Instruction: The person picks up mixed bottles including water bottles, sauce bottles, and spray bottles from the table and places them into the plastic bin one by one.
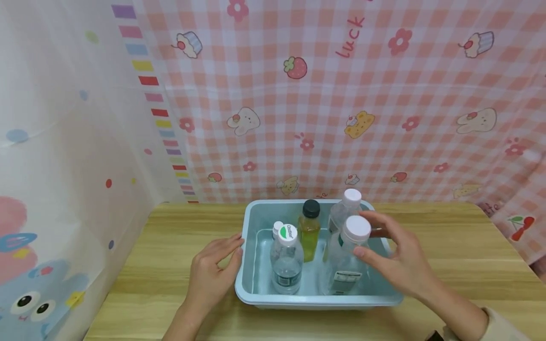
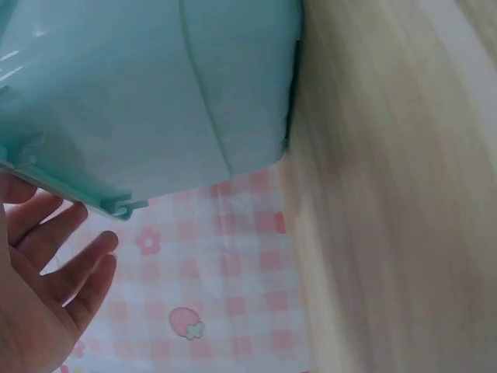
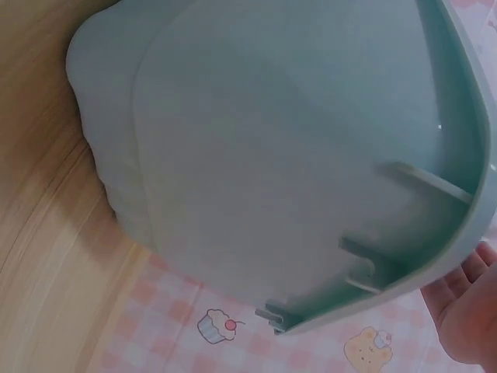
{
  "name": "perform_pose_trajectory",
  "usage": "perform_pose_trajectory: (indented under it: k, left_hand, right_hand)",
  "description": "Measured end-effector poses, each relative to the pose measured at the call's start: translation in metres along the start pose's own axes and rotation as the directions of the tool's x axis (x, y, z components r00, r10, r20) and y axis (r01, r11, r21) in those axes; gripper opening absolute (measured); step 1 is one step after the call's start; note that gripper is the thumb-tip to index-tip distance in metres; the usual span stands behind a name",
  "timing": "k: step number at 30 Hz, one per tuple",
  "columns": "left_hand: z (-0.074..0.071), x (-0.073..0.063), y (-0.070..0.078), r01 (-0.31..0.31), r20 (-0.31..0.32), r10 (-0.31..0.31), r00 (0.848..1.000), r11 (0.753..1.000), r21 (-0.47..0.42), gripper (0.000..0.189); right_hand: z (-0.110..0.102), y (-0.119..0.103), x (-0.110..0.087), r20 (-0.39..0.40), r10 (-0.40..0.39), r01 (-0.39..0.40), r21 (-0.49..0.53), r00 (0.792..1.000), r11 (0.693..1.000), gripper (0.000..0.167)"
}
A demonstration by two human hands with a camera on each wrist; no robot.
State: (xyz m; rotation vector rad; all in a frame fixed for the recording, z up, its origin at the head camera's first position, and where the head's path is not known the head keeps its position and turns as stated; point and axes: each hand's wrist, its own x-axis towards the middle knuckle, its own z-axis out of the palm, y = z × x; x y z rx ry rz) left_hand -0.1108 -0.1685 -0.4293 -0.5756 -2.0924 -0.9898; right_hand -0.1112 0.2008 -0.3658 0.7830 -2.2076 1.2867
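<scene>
A light blue plastic basin (image 1: 320, 299) stands on the wooden table, holding several bottles. My left hand (image 1: 215, 270) rests against its left rim; in the left wrist view, the loosely spread fingers (image 2: 74, 272) are beside and below that rim. At the basin's right side, my right hand (image 1: 394, 255) holds a large clear bottle (image 1: 345, 265) with a white cap, thumb in front and fingers behind near its neck. The right wrist view shows only part of this hand (image 3: 466, 307), by the rim; the bottle is hidden there by the basin wall.
Inside the basin are a clear bottle with a green-and-white cap (image 1: 286, 265), a small white-capped one (image 1: 277, 228) behind it, a black-capped bottle of yellow-green liquid (image 1: 309, 234), and another white-capped clear bottle (image 1: 339, 213). A pink checked cloth (image 1: 273, 109) hangs behind the table (image 1: 170, 251).
</scene>
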Motion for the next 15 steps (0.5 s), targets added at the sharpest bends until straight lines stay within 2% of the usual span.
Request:
perform_pose_trajectory:
  k: [4, 8, 15]
  left_hand:
    - [-0.001, 0.002, 0.004, 0.02, 0.039, -0.022, 0.999, 0.999, 0.039, 0.025]
    - [-0.008, 0.004, 0.005, 0.056, 0.077, -0.062, 0.995, 0.995, 0.087, 0.028]
    - [-0.025, 0.009, -0.006, 0.079, 0.073, -0.092, 0.993, 0.984, 0.162, 0.032]
  right_hand:
    - [-0.01, 0.004, -0.003, 0.002, -0.018, 0.018, 0.021, 1.0, 1.0, 0.064]
    - [-0.021, 0.012, -0.003, 0.004, -0.009, 0.009, 0.004, 1.0, 1.0, 0.059]
    - [-0.039, 0.037, -0.01, -0.056, 0.022, -0.024, -0.048, 0.998, 0.999, 0.05]
